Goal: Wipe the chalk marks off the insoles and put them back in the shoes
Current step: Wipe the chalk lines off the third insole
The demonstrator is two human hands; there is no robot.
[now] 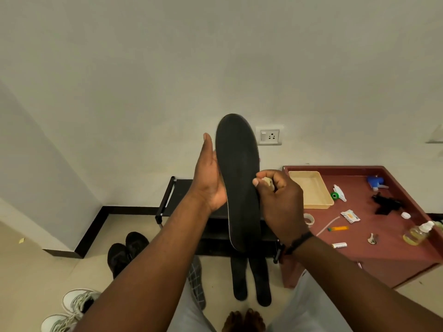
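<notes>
Left hand [211,178] grip: fingers straight, palm flat against the back of the black insole [239,178], thumb up along its left edge; a support, not a clasp. Right hand [278,200] grip: fingers curled tight, pinching a small pale wad [268,182], cloth or tissue, cannot tell which, pressed to the insole's right edge about mid-length.

Insole held upright in mid-air, toe end up against the wall, heel end down over the black shoe rack [167,200]. No chalk marks made out on the visible face; too dark and blurred to judge. Two more dark insoles [251,281] flat on the floor below, side by side, toes toward the camera. Black shoes [127,250] on the floor left of them; pair of white sneakers [76,305] nearer the lower left corner.

Red surface [374,236] to the right, bearing a beige tray [311,190], blue spray head [375,182], tape roll [309,219], small oil bottle [417,232].

Handling, as judged: light, thin, flexible foam; likely to bow under wiping pressure unless backed, hence flat palm behind. Fabric face probably grippy, chalk apt to smear. Best hold at mid-arch or heel edges, fingers off the marked face. For refitting, toe first into the shoe, heel pressed down last.
</notes>
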